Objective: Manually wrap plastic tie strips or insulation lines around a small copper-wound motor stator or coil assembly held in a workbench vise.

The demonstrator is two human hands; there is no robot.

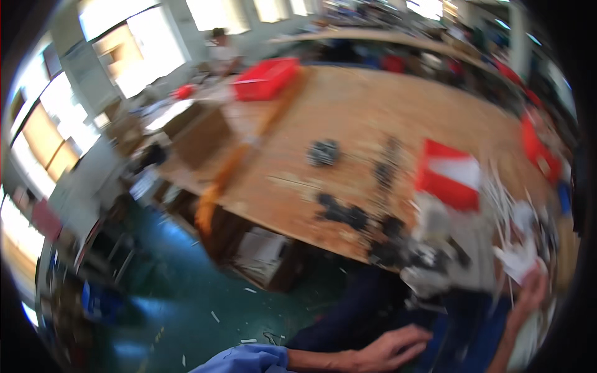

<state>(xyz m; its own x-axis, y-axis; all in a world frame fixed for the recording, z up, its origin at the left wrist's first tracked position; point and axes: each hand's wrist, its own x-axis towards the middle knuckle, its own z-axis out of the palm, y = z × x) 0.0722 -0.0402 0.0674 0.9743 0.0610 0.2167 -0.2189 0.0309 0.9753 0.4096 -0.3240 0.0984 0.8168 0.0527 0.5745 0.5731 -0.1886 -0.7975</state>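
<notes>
My left hand (395,348) hovers over my lap at the lower edge, its fingers stretched out and holding nothing. At the far right, my right hand (530,291) is closed at the lower edge of a white crumpled piece (519,260); blur hides what kind it is. White strips (500,193) lie just beyond this hand. Between the hands, at the table's near edge, sits a blurred heap of white and black pieces (426,258). Small black parts (342,211) are scattered to its left. A red bin with something white in it (449,176) stands behind the heap.
A dark, round bundle (323,152) rests on the wooden table (373,93). Another red bin (266,79) stands at its far left corner. Cardboard boxes (199,133) are left of it, and an open box (261,255) is below. Another person (224,53) is at the back.
</notes>
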